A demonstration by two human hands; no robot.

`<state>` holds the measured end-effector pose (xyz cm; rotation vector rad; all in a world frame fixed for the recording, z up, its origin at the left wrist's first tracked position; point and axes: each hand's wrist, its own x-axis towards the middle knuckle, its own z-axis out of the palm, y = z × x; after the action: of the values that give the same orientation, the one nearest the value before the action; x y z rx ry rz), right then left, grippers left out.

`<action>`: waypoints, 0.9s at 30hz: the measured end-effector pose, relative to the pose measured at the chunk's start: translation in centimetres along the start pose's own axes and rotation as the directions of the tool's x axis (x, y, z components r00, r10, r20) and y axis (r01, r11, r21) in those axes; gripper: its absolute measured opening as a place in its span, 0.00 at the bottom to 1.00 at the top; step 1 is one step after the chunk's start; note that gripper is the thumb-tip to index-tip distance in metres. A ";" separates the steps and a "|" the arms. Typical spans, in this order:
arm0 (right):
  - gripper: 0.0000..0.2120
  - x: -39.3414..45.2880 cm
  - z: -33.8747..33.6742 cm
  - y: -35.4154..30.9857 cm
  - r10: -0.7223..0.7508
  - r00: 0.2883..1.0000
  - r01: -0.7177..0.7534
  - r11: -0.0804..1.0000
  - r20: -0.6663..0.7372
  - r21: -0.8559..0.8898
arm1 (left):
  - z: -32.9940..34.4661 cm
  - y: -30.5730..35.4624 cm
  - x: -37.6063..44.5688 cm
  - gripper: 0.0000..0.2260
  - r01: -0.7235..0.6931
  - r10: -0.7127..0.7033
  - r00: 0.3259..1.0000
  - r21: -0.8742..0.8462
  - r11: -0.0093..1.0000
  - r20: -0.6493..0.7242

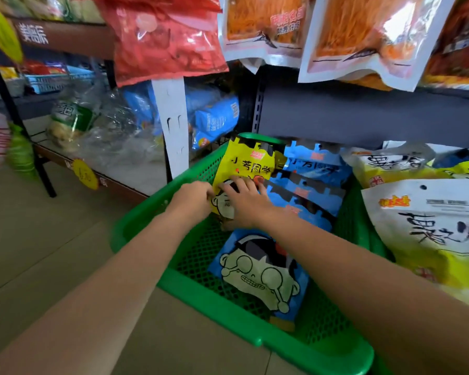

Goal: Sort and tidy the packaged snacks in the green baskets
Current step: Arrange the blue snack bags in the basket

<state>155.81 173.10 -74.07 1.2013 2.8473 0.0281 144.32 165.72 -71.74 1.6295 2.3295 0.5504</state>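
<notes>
A green mesh basket [228, 312] stands on the low shelf in front of me. A yellow snack packet [248, 163] with a cartoon face stands upright against its far left wall. My left hand [194, 198] pinches the packet's left edge. My right hand [241, 200] grips its lower front with curled fingers. Behind and to the right, several blue packets [309, 190] of the same brand lean in a row. One more blue packet [263, 274] lies flat on the basket floor, near me.
Large white-and-yellow bags [428, 234] fill the neighbouring space on the right. Orange and red bags [358, 36] hang overhead. A white shelf post [175, 125] rises left of the basket, with blue bags and clear sacks behind it. Tiled floor lies to the left.
</notes>
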 end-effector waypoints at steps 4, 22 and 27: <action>0.31 1.0 1.4 0.1 0.140 0.969 -0.127 0.989 -0.202 0.077 | 0.6 0.0 0.5 0.18 0.054 -0.052 0.996 -0.022 0.998 0.068; 0.12 -0.6 -1.4 5.5 0.415 0.786 -0.272 0.898 -0.459 0.346 | 1.9 3.3 1.8 0.06 0.039 -0.031 0.998 0.145 0.989 -0.051; 0.14 -0.8 -2.2 2.8 0.251 0.852 -0.182 0.965 -0.459 0.190 | -1.7 1.2 -0.4 0.07 -0.022 0.027 0.925 0.017 1.000 -0.378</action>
<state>158.23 174.48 -71.74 1.7672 3.1421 0.1612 144.76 165.43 -69.65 1.6839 2.5819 0.9324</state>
